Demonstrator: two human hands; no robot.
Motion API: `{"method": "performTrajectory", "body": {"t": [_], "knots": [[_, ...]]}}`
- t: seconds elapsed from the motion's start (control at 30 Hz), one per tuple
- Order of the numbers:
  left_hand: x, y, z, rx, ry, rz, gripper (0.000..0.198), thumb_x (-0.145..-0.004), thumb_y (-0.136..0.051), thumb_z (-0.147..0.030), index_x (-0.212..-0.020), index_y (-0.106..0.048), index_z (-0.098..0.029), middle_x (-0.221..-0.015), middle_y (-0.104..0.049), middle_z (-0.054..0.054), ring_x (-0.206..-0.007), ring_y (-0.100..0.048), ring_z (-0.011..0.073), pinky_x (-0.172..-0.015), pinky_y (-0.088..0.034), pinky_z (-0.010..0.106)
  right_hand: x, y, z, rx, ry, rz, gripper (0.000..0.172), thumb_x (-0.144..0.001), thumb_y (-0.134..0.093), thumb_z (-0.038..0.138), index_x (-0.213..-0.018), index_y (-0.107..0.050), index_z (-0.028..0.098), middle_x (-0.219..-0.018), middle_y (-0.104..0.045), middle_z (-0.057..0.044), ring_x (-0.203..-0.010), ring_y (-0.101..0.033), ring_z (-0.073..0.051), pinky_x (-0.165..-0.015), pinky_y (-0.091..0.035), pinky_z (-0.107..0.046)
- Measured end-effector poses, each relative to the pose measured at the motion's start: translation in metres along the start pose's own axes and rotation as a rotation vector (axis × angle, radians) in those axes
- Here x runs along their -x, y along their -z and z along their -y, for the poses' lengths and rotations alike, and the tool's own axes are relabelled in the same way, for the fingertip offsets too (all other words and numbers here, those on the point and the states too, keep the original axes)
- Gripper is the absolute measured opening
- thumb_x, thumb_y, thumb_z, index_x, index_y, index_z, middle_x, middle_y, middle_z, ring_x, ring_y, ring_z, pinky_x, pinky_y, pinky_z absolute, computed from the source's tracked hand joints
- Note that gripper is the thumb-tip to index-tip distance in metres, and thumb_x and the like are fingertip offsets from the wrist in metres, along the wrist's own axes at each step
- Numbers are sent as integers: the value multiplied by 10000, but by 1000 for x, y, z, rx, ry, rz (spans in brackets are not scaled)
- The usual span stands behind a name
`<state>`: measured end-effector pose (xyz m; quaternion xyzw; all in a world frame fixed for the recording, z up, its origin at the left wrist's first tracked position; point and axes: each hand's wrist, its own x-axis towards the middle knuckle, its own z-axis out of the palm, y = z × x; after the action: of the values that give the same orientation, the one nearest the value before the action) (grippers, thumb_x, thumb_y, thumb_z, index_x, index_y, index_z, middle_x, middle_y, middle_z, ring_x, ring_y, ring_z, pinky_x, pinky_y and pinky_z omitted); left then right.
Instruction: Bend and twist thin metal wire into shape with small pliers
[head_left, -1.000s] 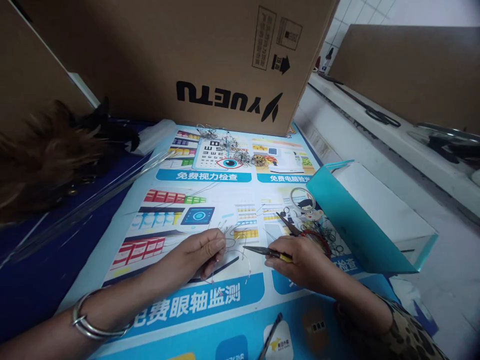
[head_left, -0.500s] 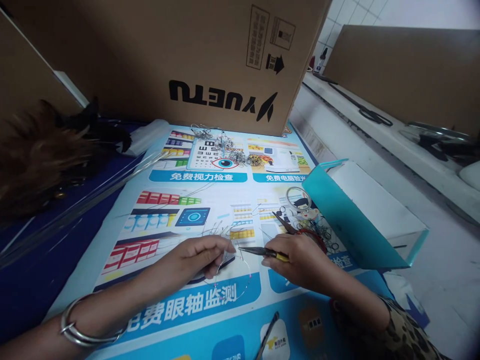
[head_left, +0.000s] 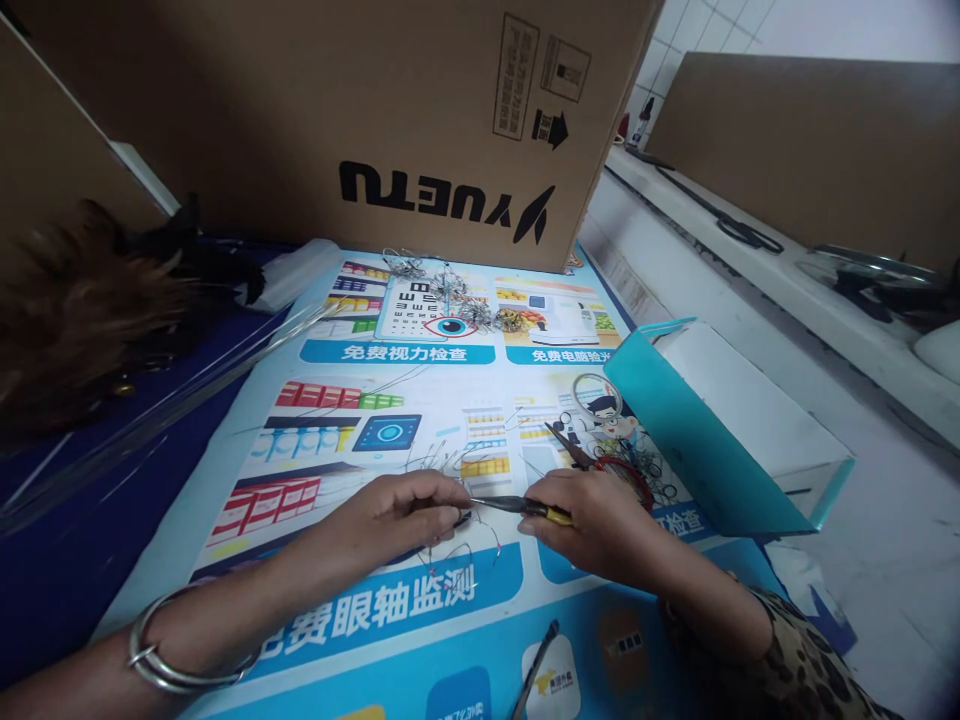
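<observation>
My left hand (head_left: 420, 508) pinches a thin wire (head_left: 496, 535) that hangs in a loose loop with small pink beads beneath the fingers. My right hand (head_left: 589, 515) is closed around yellow-handled pliers (head_left: 510, 504), which point left. Their tip reaches my left fingertips, where the exact contact with the wire is too small to tell. Just beyond my right hand lie red-handled scissors (head_left: 571, 447), beside a pile of small dark rings (head_left: 660, 475). Loose wire pieces (head_left: 439, 457) lie past my left hand on the printed sheet (head_left: 480, 390).
A big cardboard box (head_left: 300, 120) stands at the back. Tangled wire bundles (head_left: 450, 287) lie before it. An open teal box (head_left: 697, 450) is at right, feathers (head_left: 90, 310) at left, and a dark slim tool (head_left: 536, 665) near the front.
The pliers' tip has moved slightly left and now meets my left fingertips. My left fingers have drawn closer together, and the wire loop has shifted and changed shape.
</observation>
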<state>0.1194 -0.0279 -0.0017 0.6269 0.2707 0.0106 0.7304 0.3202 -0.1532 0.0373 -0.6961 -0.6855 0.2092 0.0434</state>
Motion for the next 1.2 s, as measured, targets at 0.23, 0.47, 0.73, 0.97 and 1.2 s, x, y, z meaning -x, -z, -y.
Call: {"method": "performTrajectory", "body": {"t": [0.23, 0.47, 0.73, 0.97, 1.2], "knots": [[-2, -5, 5, 9, 22, -56, 236, -751, -622, -391, -824, -660, -169, -617, -558, -19, -575, -459, 117, -539, -333, 228, -3, -5, 5, -48, -10, -13, 199, -836, -515, 375, -787, -593, 198, -790, -621, -2, -704, -542, -119, -557, -261, -207], [-2, -1, 6, -19, 6, -46, 235, -811, -543, -369, -828, -656, -164, -548, -473, -37, -532, -384, 103, -511, -277, 225, -7, -15, 7, -99, -24, -17, 190, -836, -517, 352, -759, -567, 186, -778, -614, -7, -704, -539, -119, -563, -281, -202], [-5, 0, 14, -19, 37, -26, 216, -772, -591, -343, -850, -651, -151, -577, -460, -46, -517, -336, 81, -477, -243, 205, -10, -21, 6, -136, -38, -14, 186, -846, -507, 353, -783, -575, 192, -793, -610, -15, -714, -537, -126, -559, -290, -201], [-5, -2, 14, -7, 38, -79, 209, -771, -577, -349, -755, -626, -147, -535, -437, -57, -483, -320, 72, -453, -232, 204, -11, -30, 6, -180, -33, -68, 183, -847, -510, 356, -774, -561, 196, -788, -588, -11, -724, -537, -129, -586, -321, -205], [-4, -3, 8, 49, 76, -115, 208, -764, -579, -349, -748, -591, -142, -478, -414, -78, -444, -294, 63, -438, -216, 202, -11, -40, 6, -233, -28, -110, 173, -853, -498, 342, -778, -547, 194, -780, -570, -16, -735, -525, -138, -601, -343, -213]]}}
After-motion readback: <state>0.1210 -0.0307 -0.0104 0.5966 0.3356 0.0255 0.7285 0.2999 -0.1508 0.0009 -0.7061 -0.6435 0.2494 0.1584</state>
